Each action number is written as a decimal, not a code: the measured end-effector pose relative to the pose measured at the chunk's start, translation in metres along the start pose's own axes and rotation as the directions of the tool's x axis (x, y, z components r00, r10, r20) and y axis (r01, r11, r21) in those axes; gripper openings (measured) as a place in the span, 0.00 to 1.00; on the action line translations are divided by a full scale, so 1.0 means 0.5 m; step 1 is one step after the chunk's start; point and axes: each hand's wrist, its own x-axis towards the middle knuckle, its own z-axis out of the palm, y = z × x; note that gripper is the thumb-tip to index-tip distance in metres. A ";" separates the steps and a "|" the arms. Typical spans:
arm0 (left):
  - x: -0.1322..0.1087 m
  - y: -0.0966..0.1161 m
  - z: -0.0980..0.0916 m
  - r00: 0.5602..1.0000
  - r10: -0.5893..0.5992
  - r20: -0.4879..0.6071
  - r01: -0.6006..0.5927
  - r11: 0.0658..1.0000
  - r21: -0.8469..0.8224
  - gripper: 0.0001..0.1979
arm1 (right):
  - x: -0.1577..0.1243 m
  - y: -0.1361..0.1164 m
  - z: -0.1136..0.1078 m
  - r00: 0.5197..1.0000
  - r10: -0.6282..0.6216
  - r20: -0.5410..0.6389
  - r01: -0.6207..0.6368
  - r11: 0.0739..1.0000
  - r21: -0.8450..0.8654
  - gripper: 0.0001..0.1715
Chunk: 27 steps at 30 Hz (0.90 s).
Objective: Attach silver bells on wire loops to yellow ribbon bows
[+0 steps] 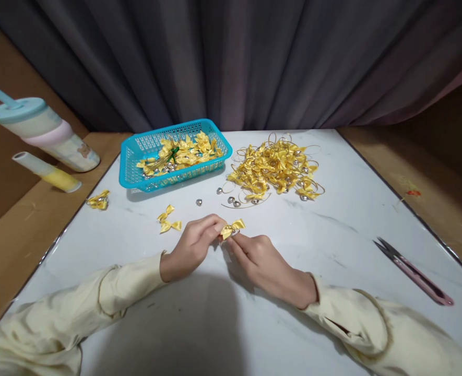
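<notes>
My left hand (191,245) and my right hand (260,261) meet at the middle of the white table (332,230), both pinching a small yellow ribbon bow (233,228) between their fingertips. Something small and silvery shows under the bow at my right fingertips. Two loose yellow bows (167,219) lie just left of my left hand. A pile of yellow bows with gold loops and silver bells (273,169) sits behind my hands to the right. A turquoise basket (137,156) with more bows stands behind to the left.
Pink thread snips (414,271) lie at the right of the table. Loose silver bells (218,196) are scattered between basket and pile. A tumbler with a straw (43,133) and a yellow tube (46,172) lie on the brown surface at left, near another bow (98,200).
</notes>
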 end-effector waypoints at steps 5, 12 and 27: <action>0.001 -0.003 0.004 0.999 0.028 -0.017 -0.027 0.998 0.062 0.15 | -0.001 -0.001 0.000 0.999 0.047 0.022 -0.048 0.997 0.054 0.17; 0.001 0.002 0.002 0.997 0.066 -0.029 -0.063 0.994 0.092 0.14 | -0.002 -0.002 0.000 0.995 0.097 0.028 -0.100 0.985 0.138 0.17; 0.000 0.001 0.001 0.996 0.076 -0.035 -0.071 0.987 0.144 0.14 | -0.001 0.001 0.000 0.995 0.084 0.047 -0.090 0.987 0.136 0.18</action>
